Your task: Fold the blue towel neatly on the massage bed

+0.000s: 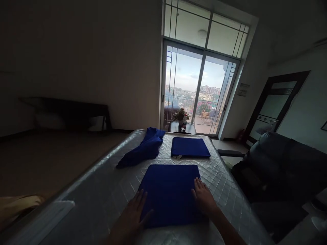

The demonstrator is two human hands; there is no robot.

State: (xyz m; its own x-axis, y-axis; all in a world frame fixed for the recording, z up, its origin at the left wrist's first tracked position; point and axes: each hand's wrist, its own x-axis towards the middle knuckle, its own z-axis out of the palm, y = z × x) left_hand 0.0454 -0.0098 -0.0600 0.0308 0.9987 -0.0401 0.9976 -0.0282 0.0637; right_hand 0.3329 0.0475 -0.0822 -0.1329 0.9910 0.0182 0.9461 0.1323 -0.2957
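Observation:
A folded blue cloth (170,194) lies flat in front of me on a quilted, silvery mattress (219,183). My left hand (133,212) rests at the cloth's left edge, fingers stretched out and thumb apart over its near corner. At the opposite edge, my right hand (204,197) lies flat with its fingers extended along the side of the cloth. Neither hand grips anything. Just beyond is a second folded blue cloth (190,147), with a small pale tag at its near edge. To its left, a crumpled blue cloth (144,149) lies in a loose heap.
Past the mattress's far end stands a small dark table (190,128) with a plant (181,115) and a bottle (184,123), before a sliding glass door (184,75). A dark sofa (281,166) stands on the right. A low dark bench (74,112) is by the left wall.

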